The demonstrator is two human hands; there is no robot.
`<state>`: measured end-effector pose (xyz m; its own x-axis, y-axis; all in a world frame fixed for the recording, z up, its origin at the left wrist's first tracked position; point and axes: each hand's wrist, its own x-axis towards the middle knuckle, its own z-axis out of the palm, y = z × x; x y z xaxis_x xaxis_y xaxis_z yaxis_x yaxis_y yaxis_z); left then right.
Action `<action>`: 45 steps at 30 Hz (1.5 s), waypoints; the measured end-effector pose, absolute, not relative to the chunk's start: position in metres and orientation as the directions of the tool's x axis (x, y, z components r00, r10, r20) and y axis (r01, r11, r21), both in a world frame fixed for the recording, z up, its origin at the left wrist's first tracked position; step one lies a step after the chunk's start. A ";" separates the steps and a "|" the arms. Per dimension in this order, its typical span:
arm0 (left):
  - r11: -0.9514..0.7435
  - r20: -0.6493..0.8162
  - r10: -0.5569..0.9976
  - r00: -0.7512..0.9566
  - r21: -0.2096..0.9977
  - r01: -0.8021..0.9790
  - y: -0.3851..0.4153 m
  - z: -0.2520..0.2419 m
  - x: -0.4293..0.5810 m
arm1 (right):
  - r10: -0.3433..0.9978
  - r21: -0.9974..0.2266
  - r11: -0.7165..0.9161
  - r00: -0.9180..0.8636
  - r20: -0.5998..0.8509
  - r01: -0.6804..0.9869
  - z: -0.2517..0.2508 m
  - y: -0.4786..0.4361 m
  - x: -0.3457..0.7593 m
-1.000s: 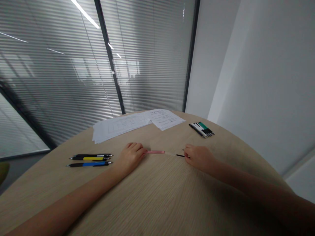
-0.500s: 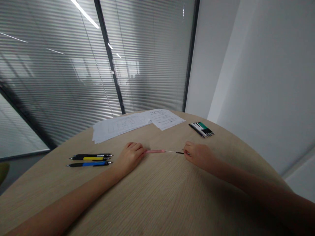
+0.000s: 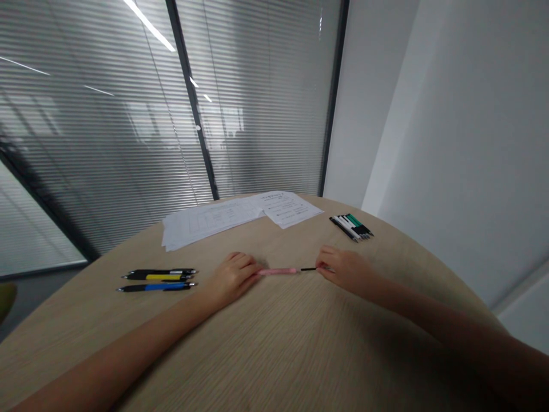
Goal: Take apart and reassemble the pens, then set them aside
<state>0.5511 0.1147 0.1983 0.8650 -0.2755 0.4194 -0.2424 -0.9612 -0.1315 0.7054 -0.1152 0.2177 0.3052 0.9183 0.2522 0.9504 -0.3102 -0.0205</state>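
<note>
My left hand [image 3: 237, 278] is closed round one end of a pink pen barrel [image 3: 278, 271], which lies level just above or on the table. From the right, my right hand [image 3: 341, 268] pinches a thin pen refill [image 3: 307, 269], its dark part showing between barrel and fingertips. The refill's far end is at the barrel's open right end, with most of its pale length out of sight. My fingers hide the rest of the refill and the barrel's left end.
On the left lie black, yellow and blue pens [image 3: 156, 287]. Paper sheets [image 3: 214, 220] spread along the back of the round wooden table [image 3: 274, 355]. A row of several white, black and green pens [image 3: 351, 227] sits at the right rear, near the wall.
The pen barrel and refill have come closer together. My left hand has moved right and my right hand slightly left, and the refill's pale section no longer shows between them.
</note>
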 end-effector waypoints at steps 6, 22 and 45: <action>-0.955 0.505 -0.296 0.811 -0.135 -0.265 0.096 0.203 0.546 | 0.913 -0.133 -0.137 0.177 0.368 0.982 0.215 -0.115 0.695; -0.983 0.624 -0.041 0.780 0.113 -0.142 0.108 0.203 0.549 | 0.904 0.115 -0.308 0.252 0.346 0.944 0.194 -0.109 0.736; -0.982 0.552 -0.188 0.812 -0.115 -0.149 0.098 0.201 0.548 | 0.820 -0.031 -0.189 0.175 0.545 0.982 0.191 -0.108 0.720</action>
<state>0.5481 0.0975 0.2010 0.8122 -0.1881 0.5523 -0.1493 -0.9821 -0.1151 0.7197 -0.1080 0.1911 0.1746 0.8201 0.5449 0.9816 -0.1887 -0.0306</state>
